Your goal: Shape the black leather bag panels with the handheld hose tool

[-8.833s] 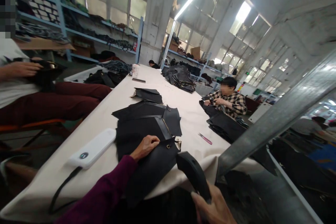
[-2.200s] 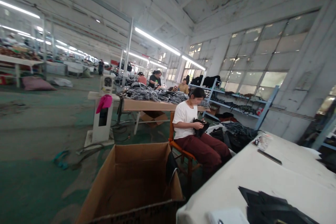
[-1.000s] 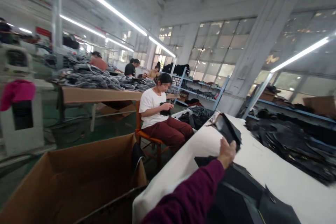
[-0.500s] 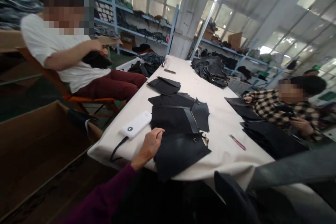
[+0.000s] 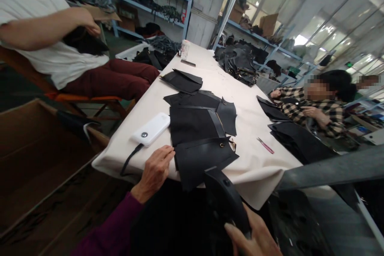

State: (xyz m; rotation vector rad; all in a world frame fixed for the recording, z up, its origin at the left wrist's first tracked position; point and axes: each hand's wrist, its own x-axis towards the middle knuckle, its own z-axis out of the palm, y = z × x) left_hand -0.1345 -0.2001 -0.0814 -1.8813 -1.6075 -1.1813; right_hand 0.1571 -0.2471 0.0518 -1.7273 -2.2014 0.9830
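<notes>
My left hand (image 5: 156, 168) lies on the white-covered table, its fingers stretched out and the fingertips at the left edge of the nearest black panel (image 5: 201, 160). That panel looks leather-like and carries a small gold fitting; it overlaps more black panels (image 5: 193, 124) behind it. At the table's front edge, my right hand (image 5: 255, 234) grips a curved black leather-like piece (image 5: 223, 190) between thumb and fingers. Its lower part is dark and partly hidden by the hand. A white power bank (image 5: 151, 128) with a black cable lies beyond my left hand.
Pink-handled thread snips (image 5: 265, 145) lie on the table (image 5: 252, 120) at right. A metal bar (image 5: 333, 172) crosses the right front. An open cardboard box (image 5: 45, 140) stands at left. Co-workers sit on both sides, one in a white shirt (image 5: 39, 36), another in a checked shirt (image 5: 330, 116).
My right hand has come into view with the curved black piece, which has risen toward the table edge. My left hand has drawn back slightly and its curled fingers have straightened. The view has shifted.
</notes>
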